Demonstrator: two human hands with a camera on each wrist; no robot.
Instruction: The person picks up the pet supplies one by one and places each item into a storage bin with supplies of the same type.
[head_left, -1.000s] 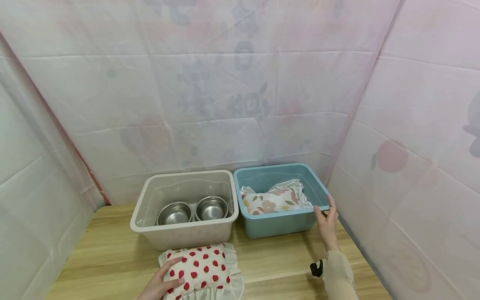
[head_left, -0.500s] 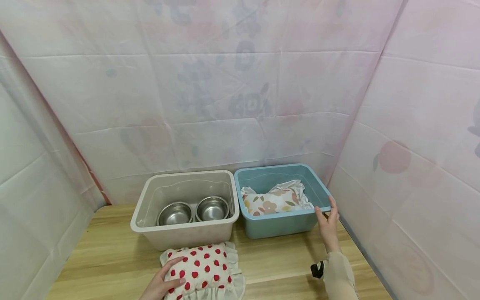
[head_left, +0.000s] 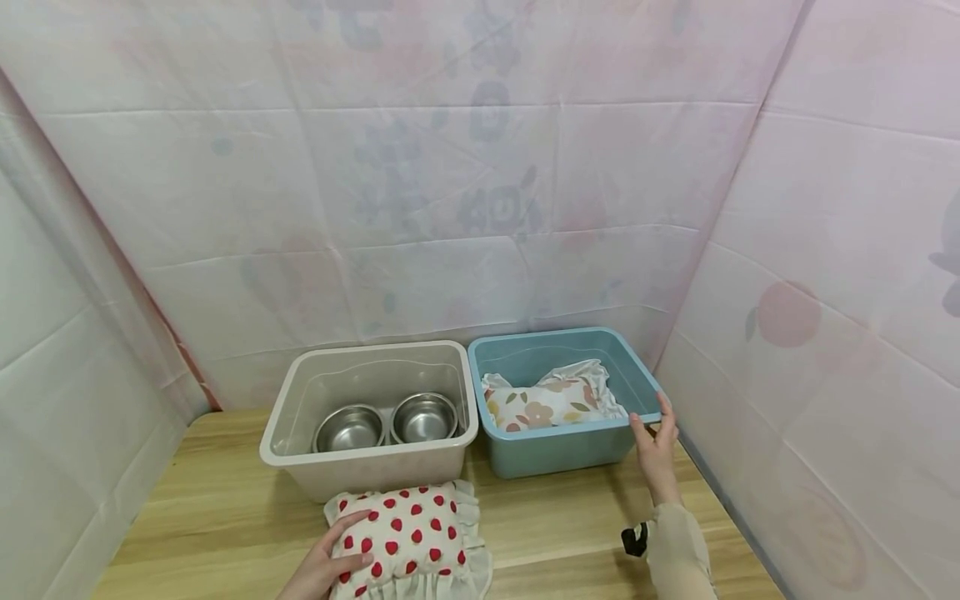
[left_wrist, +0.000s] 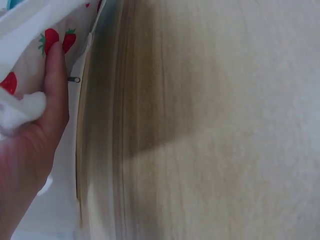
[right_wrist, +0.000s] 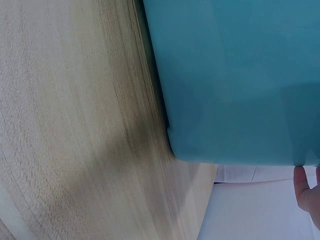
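Observation:
In the head view, my left hand point(head_left: 330, 560) rests on a small white cushion point(head_left: 405, 533) with red strawberries and a ruffled edge. Its thumb and index finger lie spread across the cushion. In the left wrist view a finger of the left hand point(left_wrist: 55, 95) runs straight along the cloth near a zipper pull. My right hand point(head_left: 656, 450) holds the front right corner of a blue bin point(head_left: 558, 454), thumb at the front rim and fingers round the side. A flowered cushion point(head_left: 540, 404) with white frills lies in that bin.
Left of the blue bin, touching it, stands a beige bin point(head_left: 375, 475) with two steel bowls point(head_left: 423, 417) inside. Both bins sit at the back of a wooden table point(head_left: 540, 533). Pale printed curtains point(head_left: 450, 208) enclose the back and sides.
The strawberry cushion has shifted slightly right and away from me, with my left hand on it. My right hand and the bins look unmoved.

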